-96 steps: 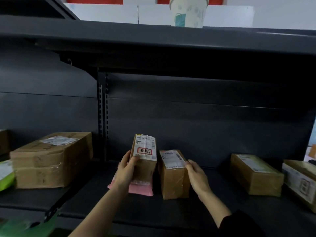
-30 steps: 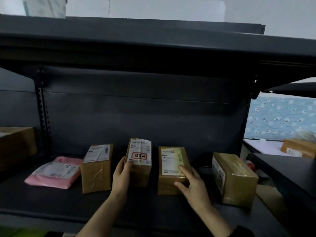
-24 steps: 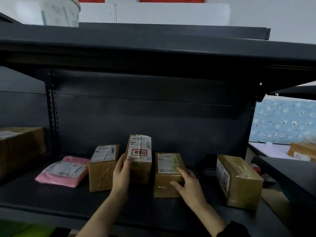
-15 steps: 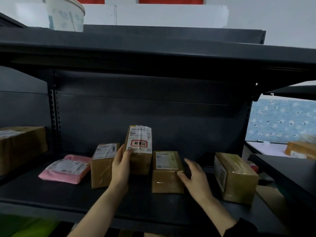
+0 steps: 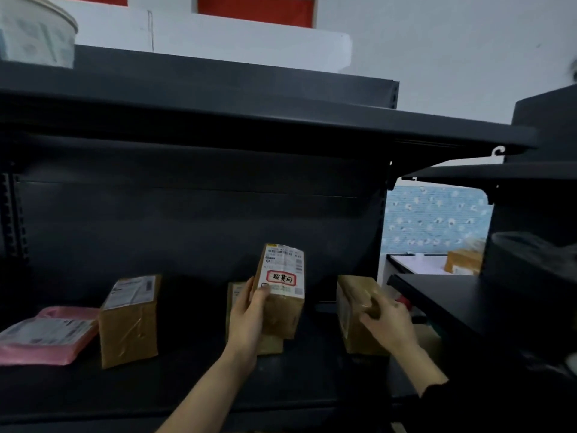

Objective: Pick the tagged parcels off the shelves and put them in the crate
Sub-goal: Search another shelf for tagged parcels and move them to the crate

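- The left hand (image 5: 249, 310) is wrapped round the left side of the tagged parcel (image 5: 281, 295), thumb across its front. It's holding the parcel upright and seemingly lifted off the shelf board (image 5: 187, 385), with the red-framed tag facing us.
- Behind that hand and parcel a brown box (image 5: 233, 292) is mostly hidden, with just a left strip and a low corner peeking out.
- The right hand (image 5: 385, 320) has its fingers curled over the near top edge of the right-hand box (image 5: 351, 307). Blur smears the fingertips, and the hand covers that box's near right part.
- The small print on the labels is too fine to read. The paper cup (image 5: 34, 35) at top left is blurred and cut by the frame.
- The shelf board and back panel are dark metal, with the upper shelf (image 5: 218, 120) overhead. A blue patterned wall (image 5: 437, 220) shows through the gap on the right.
- At far left a pink mailer (image 5: 46, 334) lies flat, its left end cut off. Just beside it stands a labelled box (image 5: 129, 320).
- There's open board between that labelled box and the held parcel, and all along the near edge.
- On the right, the board ends just past the right-hand box, and a side shelf (image 5: 468, 304) juts in close there.
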